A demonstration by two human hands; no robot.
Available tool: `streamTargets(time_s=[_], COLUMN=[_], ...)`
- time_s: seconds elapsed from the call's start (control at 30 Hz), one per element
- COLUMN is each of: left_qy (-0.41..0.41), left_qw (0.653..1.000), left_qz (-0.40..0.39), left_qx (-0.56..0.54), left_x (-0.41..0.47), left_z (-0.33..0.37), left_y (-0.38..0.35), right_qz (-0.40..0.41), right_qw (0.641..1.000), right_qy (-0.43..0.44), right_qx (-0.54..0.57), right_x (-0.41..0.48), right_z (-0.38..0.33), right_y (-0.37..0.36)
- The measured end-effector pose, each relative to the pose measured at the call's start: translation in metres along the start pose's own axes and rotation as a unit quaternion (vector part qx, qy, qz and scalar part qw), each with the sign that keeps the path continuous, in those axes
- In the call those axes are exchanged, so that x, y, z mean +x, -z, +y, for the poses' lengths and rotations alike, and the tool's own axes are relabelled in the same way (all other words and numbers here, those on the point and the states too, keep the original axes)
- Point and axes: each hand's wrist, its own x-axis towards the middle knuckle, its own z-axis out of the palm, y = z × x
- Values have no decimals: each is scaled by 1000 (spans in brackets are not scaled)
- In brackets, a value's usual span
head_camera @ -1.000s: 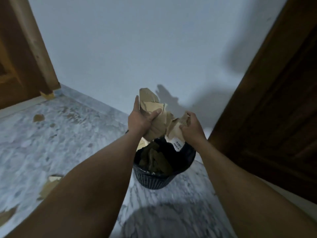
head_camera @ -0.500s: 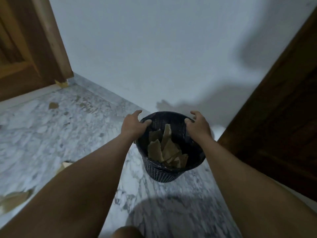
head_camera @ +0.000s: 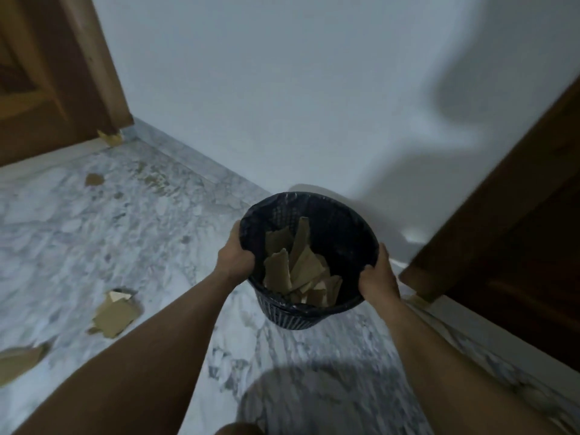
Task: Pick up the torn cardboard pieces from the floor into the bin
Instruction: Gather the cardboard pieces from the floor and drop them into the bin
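Observation:
A black mesh bin stands on the marble floor near the wall, tilted toward me. Several torn cardboard pieces lie inside it. My left hand grips the bin's left rim and my right hand grips its right rim. More torn cardboard lies on the floor: a folded piece to the left, another at the left edge, a small scrap farther back, and one by the door corner.
A wooden door stands at the back left and a dark wooden door at the right, with a cardboard scrap at its foot. The white wall runs behind the bin.
A second ago both hands held cardboard above the bin. The pieces dropped inside, and my hands have closed on the bin's rim, which now sits lower and tilted in the view.

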Motion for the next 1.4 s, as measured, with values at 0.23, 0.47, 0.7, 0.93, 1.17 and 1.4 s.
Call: streamTargets(time_s=[0.23, 0.47, 0.7, 0.93, 1.17, 1.4], left_qy=[11, 59, 79, 83, 123, 205], left_qw=[994, 974, 963, 963, 964, 931], left_qz=[107, 215, 240, 204, 235, 224], left_qx=[-33, -27, -90, -152, 11, 202], left_x=[24, 50, 73, 59, -45, -133], left_z=[-36, -75, -122, -127, -219, -352], left_y=[123, 243, 272, 274, 291, 293], right_qz=[-60, -91, -114, -25, 65, -108], right_qw=[992, 986, 980, 986, 907, 813], right_qy=[110, 141, 164, 129, 411, 566], right_qx=[14, 12, -10, -98, -67, -86], right_x=[19, 29, 39, 28, -108, -207], right_z=[-104, -202, -239, -241, -258, -192], right_y=[-97, -225, -288, -308, -325, -403])
